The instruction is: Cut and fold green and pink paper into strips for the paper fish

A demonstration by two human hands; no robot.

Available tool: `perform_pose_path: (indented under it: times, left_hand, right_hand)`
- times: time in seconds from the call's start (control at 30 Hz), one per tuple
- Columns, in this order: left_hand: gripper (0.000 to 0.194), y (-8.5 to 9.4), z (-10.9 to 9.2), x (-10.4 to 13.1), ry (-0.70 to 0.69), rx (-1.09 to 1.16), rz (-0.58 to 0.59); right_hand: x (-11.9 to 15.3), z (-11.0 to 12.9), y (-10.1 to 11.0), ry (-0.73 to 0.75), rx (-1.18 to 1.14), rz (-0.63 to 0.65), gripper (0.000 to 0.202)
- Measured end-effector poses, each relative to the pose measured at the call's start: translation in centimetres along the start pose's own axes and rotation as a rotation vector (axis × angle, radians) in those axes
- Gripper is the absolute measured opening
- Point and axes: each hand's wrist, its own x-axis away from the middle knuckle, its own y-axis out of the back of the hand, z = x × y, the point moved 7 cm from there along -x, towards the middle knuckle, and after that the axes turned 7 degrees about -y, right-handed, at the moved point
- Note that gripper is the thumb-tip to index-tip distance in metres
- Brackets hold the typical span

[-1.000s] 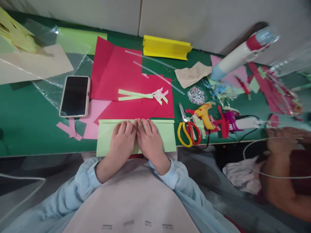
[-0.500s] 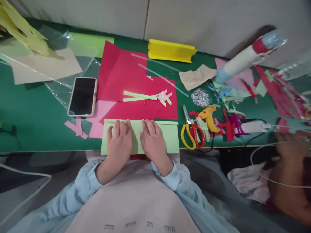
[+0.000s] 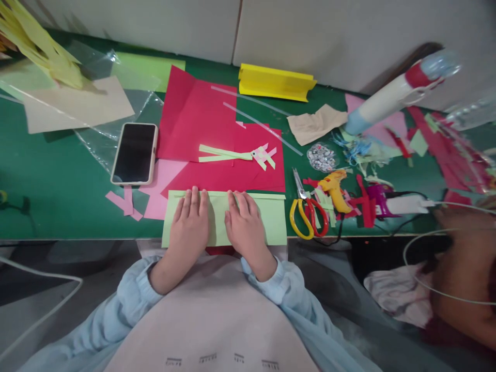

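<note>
A light green sheet of paper [image 3: 275, 222] lies at the table's front edge, with a narrow fold along its far side. My left hand [image 3: 189, 222] rests flat on it, fingers stretched out over the fold. Beside it, my right hand [image 3: 245, 223] also lies on the paper, fingers extended near the folded edge. Just beyond is red paper [image 3: 201, 119], and on it sits a woven paper fish [image 3: 263, 156] in pink and green with two long green strips [image 3: 220, 153].
To the left are a phone [image 3: 135, 154] and pink paper strips [image 3: 126, 202]. Scissors [image 3: 306, 212], a yellow glue gun [image 3: 335, 190] and paper scraps lie to the right. A folded yellow card [image 3: 277, 82] stands at the back. Another person's arm [image 3: 465, 268] is at far right.
My left hand's fingers have straightened and reach slightly farther over the folded edge. My right hand stays nearly in place. The view has shifted a little.
</note>
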Motion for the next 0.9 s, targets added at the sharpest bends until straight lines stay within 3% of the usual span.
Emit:
perform_pose_path:
  times: [0.33, 0.53, 0.7, 0.9]
  left_hand:
    - [0.057, 1.2, 2.2, 0.8, 0.156, 0.017, -0.081]
    - [0.061, 1.1, 3.1, 1.3, 0.153, 0.058, -0.057]
    - [0.063, 0.8, 2.9, 1.5, 0.142, 0.059, -0.062]
    - [0.062, 0.8, 2.6, 1.2, 0.127, 0.011, 0.018]
  right_hand:
    - [0.0, -0.1, 0.0, -0.002, -0.002, 0.005, 0.052]
    - [-0.1, 0.2, 0.5, 0.015, 0.042, 0.025, 0.051]
    - [-0.5, 2.6, 0.9, 0.052, 0.102, 0.029, 0.049]
    - [-0.4, 5.8, -0.3, 0.188, 0.013, 0.041, 0.05]
